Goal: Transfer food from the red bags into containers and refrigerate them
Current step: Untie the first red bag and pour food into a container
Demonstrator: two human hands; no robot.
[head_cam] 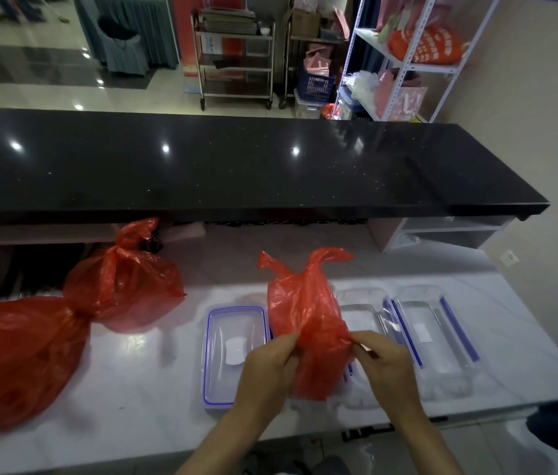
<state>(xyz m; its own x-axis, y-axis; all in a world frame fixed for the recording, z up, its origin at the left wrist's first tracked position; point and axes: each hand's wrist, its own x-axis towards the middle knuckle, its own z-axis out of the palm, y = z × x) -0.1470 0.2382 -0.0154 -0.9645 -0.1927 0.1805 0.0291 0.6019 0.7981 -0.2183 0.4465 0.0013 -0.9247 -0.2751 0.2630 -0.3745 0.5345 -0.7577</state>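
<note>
I hold a small red plastic bag (308, 317) above the white counter (140, 382), its two handles sticking up. My left hand (267, 365) pinches its left side and my right hand (385, 363) pinches its right side. Under and beside it lie clear plastic containers: a blue-rimmed lid (227, 351) on the left, one container (361, 317) partly hidden behind the bag, and another with blue clips (431, 337) on the right. Two more knotted red bags rest at the left, a middle one (123, 286) and a large one (13, 358).
A raised black countertop (236, 166) runs across behind the work surface. Beyond it stand a metal trolley (236, 60) and a white shelving rack (411, 56) with bags. The counter's front edge is close to my arms; a dark sleeve shows at the far right.
</note>
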